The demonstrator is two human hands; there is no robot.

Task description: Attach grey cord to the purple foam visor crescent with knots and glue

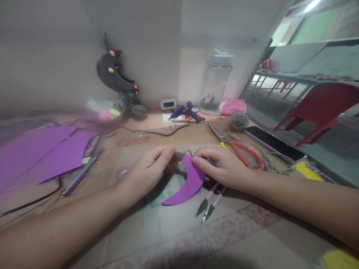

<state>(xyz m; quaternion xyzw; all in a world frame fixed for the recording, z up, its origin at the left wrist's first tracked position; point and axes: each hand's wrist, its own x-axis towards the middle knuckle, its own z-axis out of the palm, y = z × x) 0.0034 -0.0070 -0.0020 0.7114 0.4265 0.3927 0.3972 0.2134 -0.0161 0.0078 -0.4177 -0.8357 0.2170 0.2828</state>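
Observation:
A purple crescent cutout (pixel 191 183) hangs between my hands, its long tip pointing down to the left. My right hand (pixel 221 162) pinches its upper right edge between thumb and fingers. Grey yarn (pixel 179 154) lies at the crescent's upper tip, with a small loop of it standing up near my right thumb. My left hand (pixel 154 166) is closed on this yarn; its fingertips are partly hidden behind the thumb. Below my right hand lies a pair of thread snips (pixel 208 205), blades toward me.
Orange-handled scissors (pixel 246 152), a yarn ball (pixel 239 120) and a phone (pixel 275 143) lie right. A glue gun (pixel 186 111), small clock (pixel 168 104) and bottle (pixel 215 84) stand behind. Purple sheets (pixel 42 153) and a pen (pixel 81 173) lie left. A dark crescent ornament (pixel 110 73) is against the wall.

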